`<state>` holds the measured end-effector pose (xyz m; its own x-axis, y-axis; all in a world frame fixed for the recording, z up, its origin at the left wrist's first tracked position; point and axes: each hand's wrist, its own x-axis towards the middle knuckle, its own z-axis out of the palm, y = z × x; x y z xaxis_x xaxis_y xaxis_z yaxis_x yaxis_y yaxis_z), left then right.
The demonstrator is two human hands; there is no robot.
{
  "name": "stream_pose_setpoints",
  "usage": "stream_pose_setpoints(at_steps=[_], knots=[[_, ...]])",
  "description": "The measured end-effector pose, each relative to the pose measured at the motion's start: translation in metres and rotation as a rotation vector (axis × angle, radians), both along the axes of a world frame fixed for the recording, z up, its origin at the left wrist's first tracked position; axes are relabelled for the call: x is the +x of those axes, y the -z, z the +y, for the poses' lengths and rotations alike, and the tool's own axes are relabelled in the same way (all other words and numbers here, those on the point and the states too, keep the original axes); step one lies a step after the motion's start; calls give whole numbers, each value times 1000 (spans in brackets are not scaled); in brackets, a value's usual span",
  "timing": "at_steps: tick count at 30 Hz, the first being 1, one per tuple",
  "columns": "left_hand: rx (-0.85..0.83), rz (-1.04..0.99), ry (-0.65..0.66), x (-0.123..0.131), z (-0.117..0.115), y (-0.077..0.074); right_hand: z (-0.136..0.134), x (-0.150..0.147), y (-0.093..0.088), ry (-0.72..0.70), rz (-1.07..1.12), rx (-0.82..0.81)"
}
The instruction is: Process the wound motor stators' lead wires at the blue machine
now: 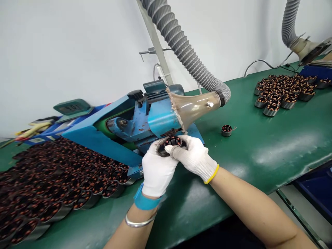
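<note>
In front of the blue belt machine (162, 116), both hands in white knit gloves hold one motor stator (174, 141), a dark ring with copper windings inside. My left hand (158, 167) wraps its left side and underside, partly hiding it. From the right, my right hand (193, 154) closes on it, the thumb lying across its near rim. The stator is close to the machine's lower front edge; whether it touches cannot be made out. To the right, a single stator (226, 130) stands on the green table with thin wire ends sticking out.
Rows of stators (59, 183) crowd the table at left. Another group of stators (282, 91) sits at the back right. A clear funnel hood (197, 105) joins a grey ribbed hose (181, 41). Behind the machine stands a digital display (72, 107). A second hose (289, 24) hangs at far right.
</note>
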<state>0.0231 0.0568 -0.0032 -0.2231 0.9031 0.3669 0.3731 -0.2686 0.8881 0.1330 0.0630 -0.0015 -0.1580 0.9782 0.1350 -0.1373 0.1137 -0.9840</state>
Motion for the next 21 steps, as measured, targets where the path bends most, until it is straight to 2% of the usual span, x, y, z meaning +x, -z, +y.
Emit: stream_pose_setpoints(at_steps=[5, 11, 18, 21], knots=[[-12, -17, 27, 4, -1, -2, -2, -2, 4, 11, 116, -13], [2, -40, 65, 3, -2, 0, -8, -3, 3, 31, 147, -26], [50, -60, 42, 3, -1, 4, -6, -3, 0, 55, 53, -27], [82, -59, 35, -2, -10, 12, -15, 7, -5, 54, -141, 33]])
